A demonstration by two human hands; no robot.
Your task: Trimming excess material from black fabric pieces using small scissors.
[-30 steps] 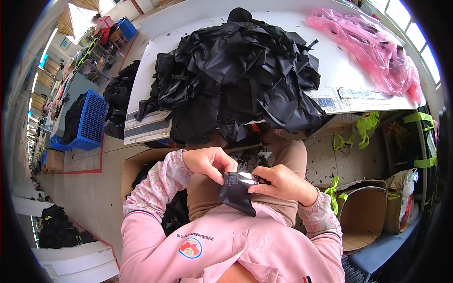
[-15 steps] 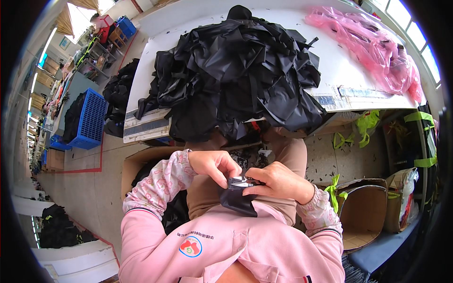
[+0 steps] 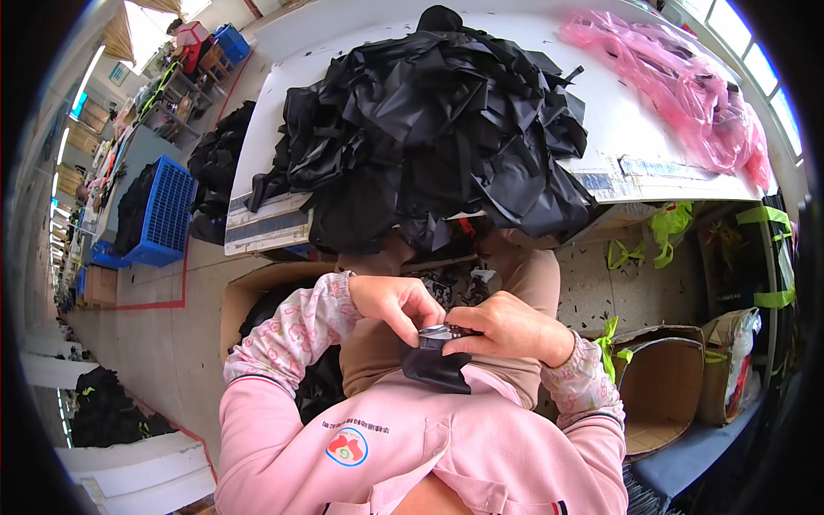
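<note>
Over my lap, a small black piece of smooth fabric (image 3: 435, 369) hangs between my two hands. My left hand (image 3: 396, 306) pinches its upper left edge between thumb and fingers. My right hand (image 3: 515, 330) is closed at the upper right edge, around a small silvery and dark tool (image 3: 434, 331) that looks like thread snips. Its silvery part lies across the top of the fabric, close to my left fingertips. Most of the tool is hidden inside my right fingers.
A large heap of black fabric pieces (image 3: 429, 129) covers the white table (image 3: 635, 137) ahead. Pink plastic bag (image 3: 678, 94) lies at its right. An open cardboard box (image 3: 657, 390) stands at my right, another carton (image 3: 245, 300) at my left. A blue crate (image 3: 163, 215) is farther left.
The silvery part between my hands shows narrower than before. My hands and the black piece stay nearly in place, with only slight finger movement.
</note>
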